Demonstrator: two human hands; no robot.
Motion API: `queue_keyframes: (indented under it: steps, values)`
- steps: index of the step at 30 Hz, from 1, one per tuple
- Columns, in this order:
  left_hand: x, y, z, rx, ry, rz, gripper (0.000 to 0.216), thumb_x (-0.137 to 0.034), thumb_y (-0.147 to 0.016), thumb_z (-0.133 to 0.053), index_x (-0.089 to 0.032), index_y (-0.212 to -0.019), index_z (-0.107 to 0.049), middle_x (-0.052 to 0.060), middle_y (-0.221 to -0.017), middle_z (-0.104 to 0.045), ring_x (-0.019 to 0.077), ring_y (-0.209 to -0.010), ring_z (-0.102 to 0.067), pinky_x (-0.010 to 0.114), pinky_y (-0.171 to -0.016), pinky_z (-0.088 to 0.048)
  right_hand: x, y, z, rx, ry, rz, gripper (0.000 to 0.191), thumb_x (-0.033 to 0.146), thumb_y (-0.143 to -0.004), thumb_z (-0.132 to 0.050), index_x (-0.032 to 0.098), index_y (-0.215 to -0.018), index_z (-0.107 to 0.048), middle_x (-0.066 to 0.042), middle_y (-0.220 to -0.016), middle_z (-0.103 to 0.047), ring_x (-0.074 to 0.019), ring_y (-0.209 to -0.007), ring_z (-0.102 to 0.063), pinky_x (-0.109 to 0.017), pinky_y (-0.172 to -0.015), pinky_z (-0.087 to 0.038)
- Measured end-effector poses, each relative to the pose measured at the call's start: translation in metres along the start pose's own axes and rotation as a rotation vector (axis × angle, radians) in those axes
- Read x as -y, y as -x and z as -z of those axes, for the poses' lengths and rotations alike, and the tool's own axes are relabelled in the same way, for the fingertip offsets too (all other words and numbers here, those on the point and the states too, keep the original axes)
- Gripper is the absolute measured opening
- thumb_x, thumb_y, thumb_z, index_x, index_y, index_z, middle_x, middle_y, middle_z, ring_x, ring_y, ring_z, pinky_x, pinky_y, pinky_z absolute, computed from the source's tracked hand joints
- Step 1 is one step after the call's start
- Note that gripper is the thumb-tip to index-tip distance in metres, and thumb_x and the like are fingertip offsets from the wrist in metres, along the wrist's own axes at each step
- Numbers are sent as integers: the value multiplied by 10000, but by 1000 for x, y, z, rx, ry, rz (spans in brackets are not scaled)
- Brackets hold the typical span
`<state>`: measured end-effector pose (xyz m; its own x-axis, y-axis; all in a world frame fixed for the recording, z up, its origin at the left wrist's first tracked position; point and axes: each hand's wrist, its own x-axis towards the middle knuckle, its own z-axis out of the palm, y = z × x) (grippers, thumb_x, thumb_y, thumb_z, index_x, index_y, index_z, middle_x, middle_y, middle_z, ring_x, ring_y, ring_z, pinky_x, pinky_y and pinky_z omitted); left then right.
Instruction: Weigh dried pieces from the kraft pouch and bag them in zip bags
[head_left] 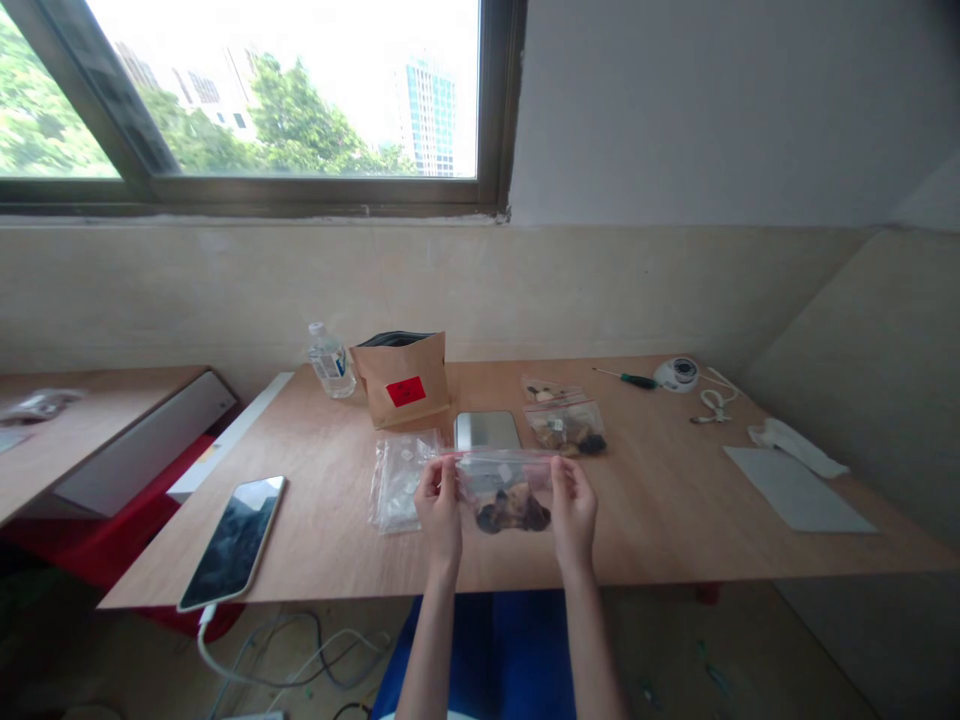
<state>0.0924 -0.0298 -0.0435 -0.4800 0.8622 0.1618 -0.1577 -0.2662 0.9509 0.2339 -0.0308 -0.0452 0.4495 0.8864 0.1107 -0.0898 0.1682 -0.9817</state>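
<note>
Between my two hands a clear zip bag (pixel 513 500) is stretched out, with brown and dark dried pieces lying in its bottom. My left hand (pixel 439 505) pinches its upper left corner, and my right hand (pixel 576 505) pinches the upper right one. Just behind the bag is a small silver scale (pixel 486 430), partly hidden by it. Flat clear bags (pixel 397 480) lie beside my left hand. Beyond my right hand are filled zip bags (pixel 566 425) holding similar dried pieces.
A brown paper pouch (pixel 405 385) stands open at the back beside a water bottle (pixel 330 362). A phone (pixel 234 542) with a cable lies at front left. Toward the right are a screwdriver (pixel 637 381), a dome camera (pixel 676 374), a white cable (pixel 715 405) and a white sheet (pixel 799 490).
</note>
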Motion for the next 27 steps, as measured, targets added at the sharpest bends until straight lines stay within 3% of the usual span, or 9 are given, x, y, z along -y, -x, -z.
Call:
queue_keyframes:
  steps: [5, 10, 15, 21, 27]
  values:
    - [3, -8, -7, -19, 1, -26, 315, -473, -817, -539, -163, -798, -592, -32, -599, -559, 65, -426, -470, 176, -419, -384, -8, -2, 3, 210, -158, -115, 316, 444, -745, -646, 172, -904, -627, -91, -934, -718, -228, -905, -665, -336, -818, -495]
    - [5, -9, -1, 64, -44, 7, 339, -487, -808, -543, -157, -861, -604, -18, -650, -596, 36, -355, -394, 163, -338, -306, -15, -5, 1, 51, -139, -124, 374, 468, -735, -647, 144, -920, -667, -88, -866, -719, -215, -825, -661, -318, -754, -510]
    - [6, -6, 9, 42, -70, 43, 353, -487, -814, -533, -154, -892, -622, -14, -661, -602, 33, -367, -375, 160, -351, -301, -16, -3, -11, -15, -45, -40, 442, 521, -770, -579, 124, -938, -674, -85, -762, -701, -192, -682, -633, -275, -626, -497]
    - [9, -16, 27, 147, -85, 103, 317, -433, -768, -612, -141, -875, -674, 14, -708, -617, 81, -548, -519, 180, -517, -423, -13, -3, -7, 23, 87, -12, 535, 595, -811, -458, 133, -982, -666, -98, -781, -707, -224, -714, -648, -310, -669, -504]
    - [-2, -20, 38, 223, -85, 168, 245, -379, -729, -667, -146, -804, -661, 15, -700, -645, 119, -656, -597, 210, -607, -487, -13, -8, 5, 44, 89, 17, 446, 570, -786, -522, 160, -925, -629, -103, -895, -708, -225, -797, -669, -325, -727, -516]
